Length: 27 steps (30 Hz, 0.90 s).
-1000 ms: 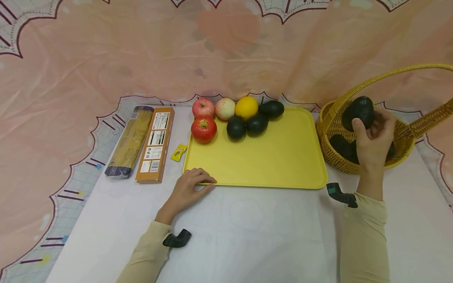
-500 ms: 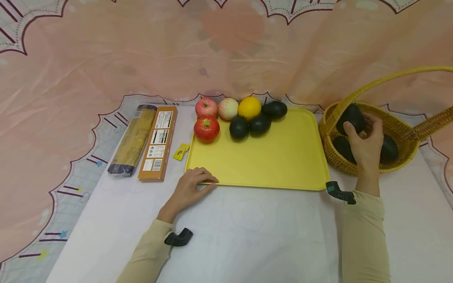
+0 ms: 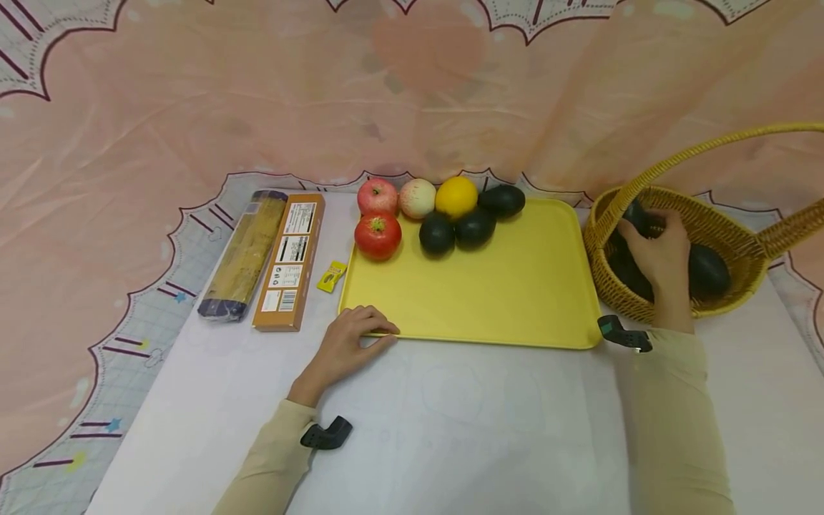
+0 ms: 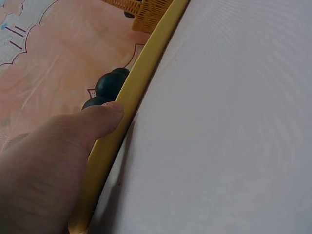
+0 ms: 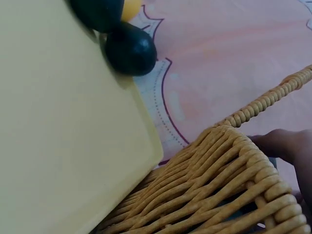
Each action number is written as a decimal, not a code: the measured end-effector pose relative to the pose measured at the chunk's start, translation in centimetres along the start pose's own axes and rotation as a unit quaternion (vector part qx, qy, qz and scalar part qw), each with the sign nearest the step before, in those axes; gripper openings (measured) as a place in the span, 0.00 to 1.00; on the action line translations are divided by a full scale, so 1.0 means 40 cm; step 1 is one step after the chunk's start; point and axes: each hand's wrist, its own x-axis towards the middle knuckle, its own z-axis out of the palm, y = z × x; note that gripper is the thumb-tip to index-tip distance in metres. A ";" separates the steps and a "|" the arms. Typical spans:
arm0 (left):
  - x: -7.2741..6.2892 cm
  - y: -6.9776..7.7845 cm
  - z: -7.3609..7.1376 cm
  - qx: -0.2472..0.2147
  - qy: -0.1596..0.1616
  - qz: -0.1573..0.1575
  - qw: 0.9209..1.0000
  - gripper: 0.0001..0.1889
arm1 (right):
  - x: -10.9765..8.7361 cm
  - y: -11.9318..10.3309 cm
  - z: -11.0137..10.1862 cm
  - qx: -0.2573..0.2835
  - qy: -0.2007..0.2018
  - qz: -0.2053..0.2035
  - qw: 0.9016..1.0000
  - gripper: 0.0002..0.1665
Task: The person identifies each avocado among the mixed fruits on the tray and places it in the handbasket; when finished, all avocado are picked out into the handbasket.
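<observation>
My right hand [image 3: 663, 247] reaches into the wicker basket [image 3: 611, 282] and holds a dark avocado [image 3: 636, 215] by the inner left wall. Below and beside it in the basket lie more avocados, one [image 3: 709, 271] to the right of the hand. In the right wrist view the basket wall hides most of that hand. At the front left of the yellow tray [image 3: 515, 300], my left hand [image 3: 347, 340] pinches the rim, its thumb [image 4: 105, 119] against the outer side. Three avocados, one of them [image 3: 437, 233] nearest the front, rest on the tray's back half.
On the tray's back left sit a red round fruit [image 3: 378, 236], a pink apple [image 3: 377, 197], a pale fruit [image 3: 418, 198] and a yellow fruit [image 3: 457, 197]. Further left lie a small yellow packet [image 3: 331, 276], an orange box [image 3: 290, 265] and a wrapped noodle-like pack [image 3: 243, 257].
My right hand has lowered the avocado deeper into the basket, toward its left wall. The left hand keeps its place on the tray rim; the head view shifts slightly.
</observation>
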 end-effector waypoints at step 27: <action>0.000 0.004 -0.002 0.000 -0.007 -0.013 1.000 0.07 | 0.044 0.007 -0.003 -0.147 -0.126 -0.042 0.980 0.47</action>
